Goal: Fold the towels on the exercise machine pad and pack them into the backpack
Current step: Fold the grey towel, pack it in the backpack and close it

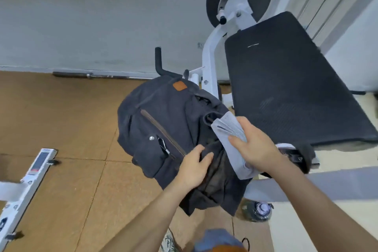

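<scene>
Grey folded towel (227, 129) sits pinched in our right hand (257, 149) at centre frame, over the navy backpack (159, 120) — our left hand (194, 168) grips its mouth open; a slack rim could snag and unfold it.

Wearing a blue garment (216, 236), seen at the lower edge of view, with an orange section (227, 249) beneath. Wearing a shoe (168, 241) with a mottled grey-and-white pattern. Showing left forearm (155, 206), right forearm (319, 196), left hand (194, 168) and right hand (255, 149) bare.
</scene>
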Tool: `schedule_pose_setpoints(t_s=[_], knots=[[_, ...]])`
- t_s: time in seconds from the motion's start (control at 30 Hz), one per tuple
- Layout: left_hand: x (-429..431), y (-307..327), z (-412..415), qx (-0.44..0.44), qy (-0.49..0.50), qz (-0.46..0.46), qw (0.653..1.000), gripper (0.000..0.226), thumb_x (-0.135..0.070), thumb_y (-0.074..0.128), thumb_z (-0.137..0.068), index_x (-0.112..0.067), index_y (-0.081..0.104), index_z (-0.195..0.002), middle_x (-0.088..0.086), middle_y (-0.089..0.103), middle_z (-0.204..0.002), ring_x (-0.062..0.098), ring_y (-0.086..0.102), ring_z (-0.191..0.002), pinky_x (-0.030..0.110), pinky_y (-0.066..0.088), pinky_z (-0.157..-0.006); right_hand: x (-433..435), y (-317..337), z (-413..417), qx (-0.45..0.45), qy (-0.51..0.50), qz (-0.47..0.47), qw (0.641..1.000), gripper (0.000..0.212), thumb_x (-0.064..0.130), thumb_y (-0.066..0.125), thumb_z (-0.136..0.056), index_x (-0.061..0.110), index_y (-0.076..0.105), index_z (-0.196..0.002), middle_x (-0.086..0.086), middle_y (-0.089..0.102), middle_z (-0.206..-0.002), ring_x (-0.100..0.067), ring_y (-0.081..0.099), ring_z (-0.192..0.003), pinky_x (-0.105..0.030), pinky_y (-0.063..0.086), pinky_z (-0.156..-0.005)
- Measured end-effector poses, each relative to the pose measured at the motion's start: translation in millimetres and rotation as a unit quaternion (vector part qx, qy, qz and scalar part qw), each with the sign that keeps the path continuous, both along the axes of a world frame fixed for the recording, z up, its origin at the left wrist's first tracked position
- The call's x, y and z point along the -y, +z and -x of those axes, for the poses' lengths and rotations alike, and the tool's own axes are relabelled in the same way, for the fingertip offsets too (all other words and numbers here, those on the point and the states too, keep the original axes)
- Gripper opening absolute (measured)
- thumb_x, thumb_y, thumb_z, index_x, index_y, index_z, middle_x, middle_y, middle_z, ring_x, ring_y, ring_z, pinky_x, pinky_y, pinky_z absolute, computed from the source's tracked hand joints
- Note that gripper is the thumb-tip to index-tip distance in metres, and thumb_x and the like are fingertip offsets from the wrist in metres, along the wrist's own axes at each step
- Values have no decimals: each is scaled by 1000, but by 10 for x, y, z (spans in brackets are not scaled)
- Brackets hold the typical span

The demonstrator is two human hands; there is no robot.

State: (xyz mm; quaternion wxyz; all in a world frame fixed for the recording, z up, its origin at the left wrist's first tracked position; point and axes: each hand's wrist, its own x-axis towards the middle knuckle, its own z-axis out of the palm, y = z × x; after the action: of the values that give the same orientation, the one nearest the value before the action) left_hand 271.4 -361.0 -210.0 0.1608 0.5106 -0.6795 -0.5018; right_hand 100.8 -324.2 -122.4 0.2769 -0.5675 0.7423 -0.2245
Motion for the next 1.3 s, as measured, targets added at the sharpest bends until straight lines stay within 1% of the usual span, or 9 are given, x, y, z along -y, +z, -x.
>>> schedule_pose_setpoints(t_s=[0.27,0.37,0.43,0.57,0.67,0.8,0.9,0.97,1.3], knots=[[737,1195,-304,-133,156,115,972,25,-33,53,-95,-10,47,-89,6,51,-79,14,48,-73,32,39,-66,-172,-106,-137,-328,43,-91,939,50,23,49,-91,33,35,-137,-3,51,-119,-29,54,-99,-32,35,-61],[766,1367,-328,43,-28,190,980,34,-46,70,-79,-24,50,-95,-8,63,-83,10,57,-75,34,47,-67,-191,-116,-128,-349,30,-66,934,51,27,69,-79,22,48,-125,-11,46,-102,-30,44,-62,-27,18,-43],[762,1321,-278,257,-153,250,921,41,-59,69,-73,-32,54,-100,-11,67,-94,18,63,-88,34,49,-69,-263,-125,-119,-346,44,-38,936,69,36,86,-56,12,59,-116,-12,48,-87,-29,45,-51,-25,25,-39],[795,1109,-135,368,-133,397,830,20,-34,60,-91,-19,49,-98,2,60,-89,31,60,-78,33,36,-57,-511,-109,-183,-364,87,-73,925,76,41,75,-68,26,44,-135,-6,52,-98,-27,57,-82,-33,37,-56],[855,1055,-32,281,-122,296,905,28,-6,50,-89,-15,40,-114,6,59,-84,30,56,-74,37,39,-59,-525,73,-191,-343,86,-47,934,67,23,60,-84,35,26,-141,0,46,-106,-24,54,-97,-33,36,-64],[950,1227,90,102,-89,-24,991,44,-36,69,-83,-26,47,-120,-6,65,-106,14,62,-100,38,51,-91,-255,280,-139,-393,116,17,912,49,10,68,-70,18,50,-115,0,52,-92,-24,53,-90,-34,30,-68],[1005,1353,162,255,-217,101,937,45,-37,80,-69,-24,58,-107,-11,66,-99,14,63,-96,36,52,-87,-139,144,-118,-450,146,145,869,14,3,55,-69,14,58,-78,-5,51,-79,-28,52,-79,-38,41,-67],[1004,1454,206,350,-226,252,874,21,-33,71,-76,-22,59,-91,-7,60,-87,21,61,-90,36,52,-78,-118,-7,-118,-461,181,154,855,26,3,35,-79,13,59,-74,-7,52,-87,-29,53,-86,-43,43,-72],[1100,1659,211,45,-20,38,998,10,-17,69,-76,-13,75,-84,13,75,-88,30,71,-86,47,56,-85,189,-63,-165,-410,178,338,828,18,-1,45,-86,12,56,-83,-5,51,-76,-24,48,-69,-35,35,-59]])
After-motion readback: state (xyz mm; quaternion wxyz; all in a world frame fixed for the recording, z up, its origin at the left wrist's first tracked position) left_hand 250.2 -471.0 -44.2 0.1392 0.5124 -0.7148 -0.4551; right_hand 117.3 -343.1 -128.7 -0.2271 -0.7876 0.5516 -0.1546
